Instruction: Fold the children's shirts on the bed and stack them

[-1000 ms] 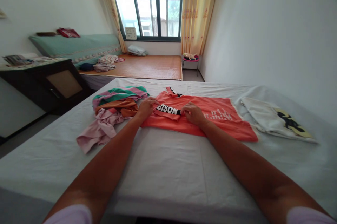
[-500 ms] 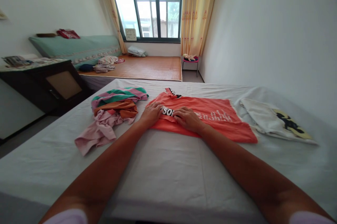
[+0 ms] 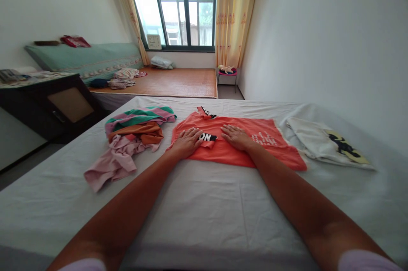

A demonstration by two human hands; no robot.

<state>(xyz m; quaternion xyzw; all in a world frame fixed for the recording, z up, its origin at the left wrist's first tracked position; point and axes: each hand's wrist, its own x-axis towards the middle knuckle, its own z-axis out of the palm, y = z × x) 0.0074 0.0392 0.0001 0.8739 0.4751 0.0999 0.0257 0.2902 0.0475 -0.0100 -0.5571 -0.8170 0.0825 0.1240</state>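
Observation:
An orange shirt [image 3: 255, 148] with black-and-white lettering lies spread on the white bed sheet [image 3: 197, 203]. My left hand [image 3: 187, 141] rests flat on the shirt's left part, fingers stretched out beside a folded-in sleeve with the letters "ON". My right hand [image 3: 235, 136] lies flat on the shirt just right of that sleeve, fingers spread. Both palms press down on the cloth and hold nothing.
A pile of pink, orange and green-striped clothes [image 3: 134, 135] lies to the left. A folded white garment with a black print [image 3: 328, 145] lies to the right near the wall. A dark cabinet [image 3: 54, 105] stands left of the bed; a second bed [image 3: 172, 82] is beyond.
My hands let go of the pinched sleeve, laid it onto the shirt and flattened out. They have slid apart, the left one leftward and the right one rightward.

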